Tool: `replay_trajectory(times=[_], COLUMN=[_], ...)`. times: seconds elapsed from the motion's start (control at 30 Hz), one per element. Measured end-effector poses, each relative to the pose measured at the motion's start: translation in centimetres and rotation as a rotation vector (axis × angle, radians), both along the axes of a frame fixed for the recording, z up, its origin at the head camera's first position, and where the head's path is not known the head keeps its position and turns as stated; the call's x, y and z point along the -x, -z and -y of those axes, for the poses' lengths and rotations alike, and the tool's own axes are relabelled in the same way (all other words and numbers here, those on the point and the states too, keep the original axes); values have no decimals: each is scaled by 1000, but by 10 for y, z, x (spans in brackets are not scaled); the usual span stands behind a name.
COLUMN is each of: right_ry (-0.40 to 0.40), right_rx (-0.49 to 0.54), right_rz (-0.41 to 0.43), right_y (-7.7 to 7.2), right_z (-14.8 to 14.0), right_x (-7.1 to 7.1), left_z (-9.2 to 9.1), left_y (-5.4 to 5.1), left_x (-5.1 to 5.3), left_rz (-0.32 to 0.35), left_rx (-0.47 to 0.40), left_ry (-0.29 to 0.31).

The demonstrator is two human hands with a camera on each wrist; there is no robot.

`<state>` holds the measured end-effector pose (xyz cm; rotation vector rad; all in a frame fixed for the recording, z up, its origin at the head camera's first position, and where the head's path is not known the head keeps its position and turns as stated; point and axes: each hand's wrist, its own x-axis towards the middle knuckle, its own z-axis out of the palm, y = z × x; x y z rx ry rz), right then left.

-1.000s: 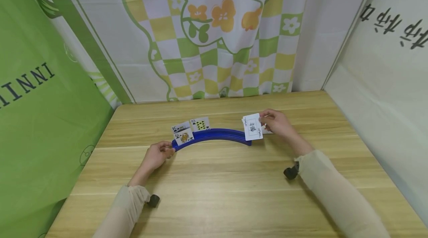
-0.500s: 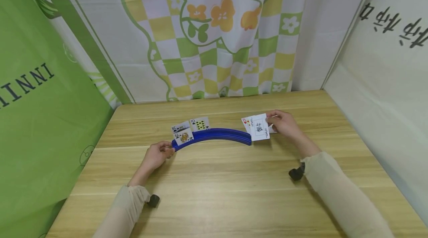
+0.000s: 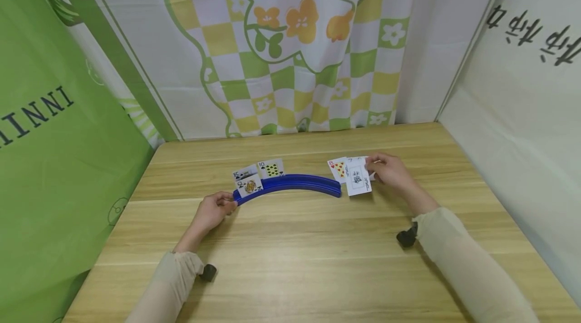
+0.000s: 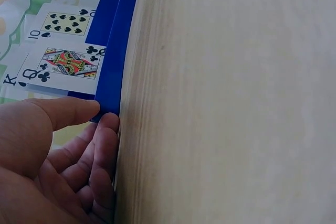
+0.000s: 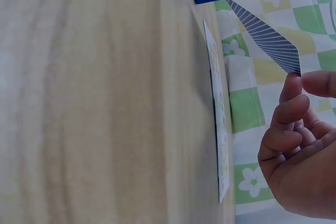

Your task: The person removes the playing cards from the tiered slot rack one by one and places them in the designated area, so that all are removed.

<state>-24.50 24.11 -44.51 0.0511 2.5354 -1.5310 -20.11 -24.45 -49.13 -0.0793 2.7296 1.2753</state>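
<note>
My left hand (image 3: 212,212) grips the left end of a blue curved card holder (image 3: 299,181), with the thumb on top in the left wrist view. Standing in that end are a queen of clubs (image 4: 68,66), a ten of spades (image 4: 65,23) and a partly covered king (image 4: 10,77). My right hand (image 3: 390,174) pinches a joker card (image 3: 358,179) by its upper right corner, just right of the holder. Its striped back (image 5: 268,40) shows in the right wrist view, tilted above the table. Behind it lies an eight of hearts (image 3: 337,167), partly covered.
Face-up cards (image 5: 218,114) lie on the wooden table (image 3: 290,262) under the right hand. A patterned curtain (image 3: 299,91) hangs along the table's back edge. Green cloth (image 3: 68,161) stands at the left and white cloth (image 3: 513,136) at the right.
My right hand has moved the joker card rightward, off the holder's right end. The eight of hearts behind it has come into view. My left hand and the holder have stayed put.
</note>
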Motion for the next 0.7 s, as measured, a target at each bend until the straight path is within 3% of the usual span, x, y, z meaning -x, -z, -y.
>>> replay_trajectory(times=[0.4, 0.7], right_ry=[-89, -164], right_rx=[-79, -153], right_rz=[21, 36], right_y=[18, 19], right_z=[1, 4], right_x=[5, 6], left_z=[0, 0], left_y=[1, 1], left_x=[-1, 0], left_rz=[9, 16], left_rx=[1, 3], left_ry=[-5, -4])
